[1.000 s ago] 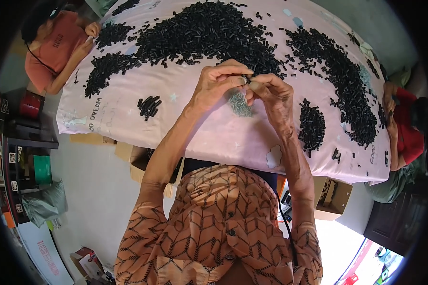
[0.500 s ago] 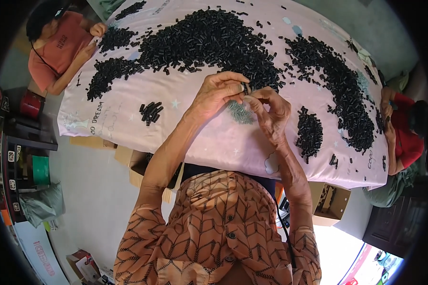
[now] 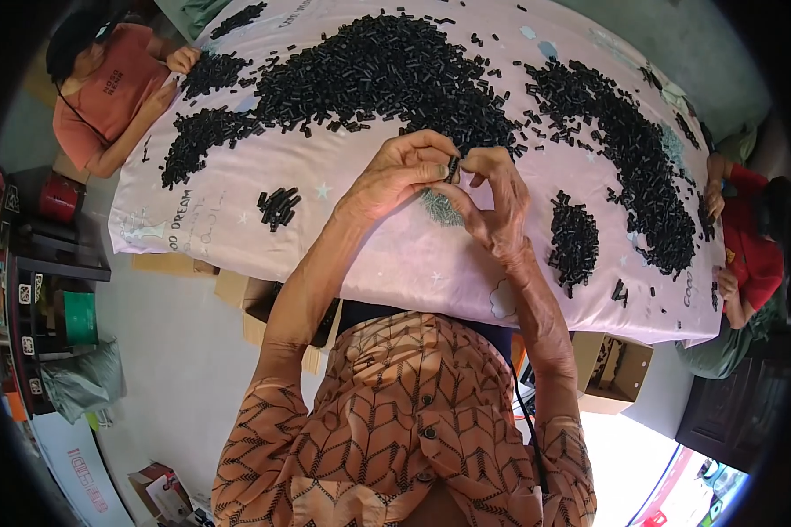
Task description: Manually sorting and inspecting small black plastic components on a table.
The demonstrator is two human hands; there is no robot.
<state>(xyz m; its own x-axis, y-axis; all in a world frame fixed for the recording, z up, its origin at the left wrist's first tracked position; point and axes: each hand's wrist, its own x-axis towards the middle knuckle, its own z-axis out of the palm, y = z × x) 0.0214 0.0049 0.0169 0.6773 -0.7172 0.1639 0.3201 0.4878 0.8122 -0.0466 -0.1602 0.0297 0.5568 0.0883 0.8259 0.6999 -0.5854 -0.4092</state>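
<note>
Over the middle of the cloth-covered table, my left hand (image 3: 400, 176) pinches a small black plastic piece (image 3: 453, 167) between thumb and fingers. My right hand (image 3: 499, 202) meets it from the other side, its thumb and forefinger closed on the same piece. Just beneath both hands lies a heap of small silvery-grey parts (image 3: 441, 209), too fine to name. Beyond them spreads a large mound of similar black pieces (image 3: 369, 75). A small cluster of black pieces (image 3: 279, 208) rests to the left, and a denser heap (image 3: 575, 241) to the right.
The pale pink printed cloth (image 3: 378, 263) covers the table. Another person in an orange shirt (image 3: 114, 88) works at the left edge, one in red (image 3: 754, 241) at the right. More black pieces (image 3: 642, 184) curve along the right side. An open cardboard box (image 3: 620, 373) stands below the near edge.
My right hand has shifted slightly up, its thumb and forefinger now set around the black piece. My left hand stays nearly in place. The person in red has lowered one hand.
</note>
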